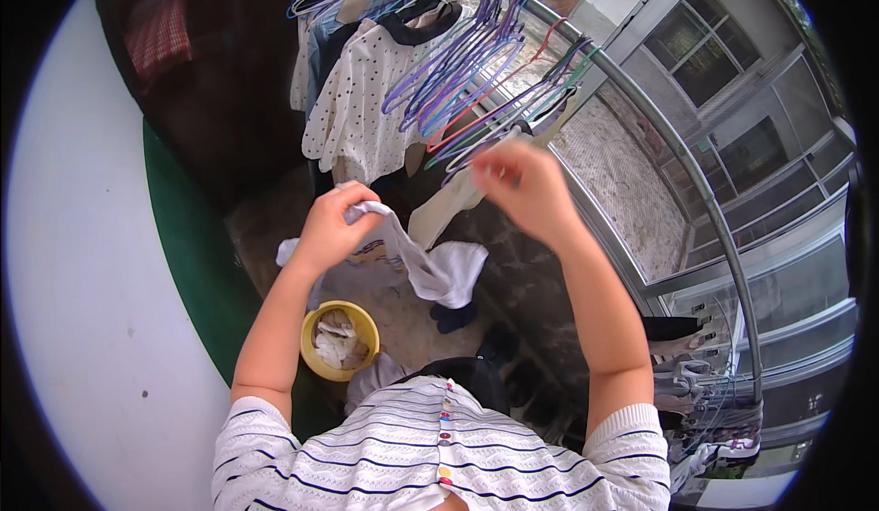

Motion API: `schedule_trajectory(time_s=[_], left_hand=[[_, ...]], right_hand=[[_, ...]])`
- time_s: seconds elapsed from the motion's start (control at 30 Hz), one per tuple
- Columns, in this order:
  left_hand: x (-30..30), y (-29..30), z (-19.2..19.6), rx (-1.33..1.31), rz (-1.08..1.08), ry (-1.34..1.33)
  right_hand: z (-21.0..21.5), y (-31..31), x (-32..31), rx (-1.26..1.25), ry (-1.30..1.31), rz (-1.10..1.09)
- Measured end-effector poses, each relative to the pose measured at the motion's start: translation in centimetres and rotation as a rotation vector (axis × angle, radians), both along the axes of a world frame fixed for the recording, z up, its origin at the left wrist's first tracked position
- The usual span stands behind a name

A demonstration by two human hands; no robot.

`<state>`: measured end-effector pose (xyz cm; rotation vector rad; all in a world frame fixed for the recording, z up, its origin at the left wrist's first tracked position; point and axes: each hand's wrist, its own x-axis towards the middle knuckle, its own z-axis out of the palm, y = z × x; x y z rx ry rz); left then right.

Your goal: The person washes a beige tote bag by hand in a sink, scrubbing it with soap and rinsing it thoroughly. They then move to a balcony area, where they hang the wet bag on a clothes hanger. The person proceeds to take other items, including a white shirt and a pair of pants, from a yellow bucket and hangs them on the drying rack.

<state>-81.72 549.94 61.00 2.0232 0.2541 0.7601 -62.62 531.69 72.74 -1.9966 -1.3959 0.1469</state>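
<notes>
My left hand [331, 221] is closed on the collar or edge of a white shirt [421, 268] with a printed front, which hangs down below it. To the right, my right hand [524, 184] is raised just below the row of hangers. Its fingertips are smeared by motion, so whether it holds anything is unclear. Beside it hangs a cream garment [449, 204]. Empty purple and blue hangers [467, 62] crowd the metal rail [659, 126]. Further left on the rail is a white dotted blouse [371, 94] with a dark collar.
On the floor below my left arm stands a yellow bucket [316, 364] holding wet-looking white cloth [339, 339]. A white surface [82, 264] runs along the left. Window panes [705, 44] lie beyond the rail. Clothes and clips [687, 378] hang at the lower right.
</notes>
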Motion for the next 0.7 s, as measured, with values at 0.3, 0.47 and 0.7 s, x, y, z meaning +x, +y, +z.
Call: schedule_trajectory(time_s=[0.3, 0.47, 0.7], left_hand=[[4.4, 0.2, 4.7, -0.01, -0.059, 0.051], [7.1, 1.7, 5.2, 0.006, 0.057, 0.027], [12.1, 1.1, 5.7, -0.052, 0.035, 0.032]], right_hand=[[1.0, 11.8, 10.9, -0.161, -0.685, -0.411], [0.5, 11.0, 11.4, -0.212, -0.91, -0.332], [1.0, 7.6, 10.4, 0.001, -0.908, -0.214]])
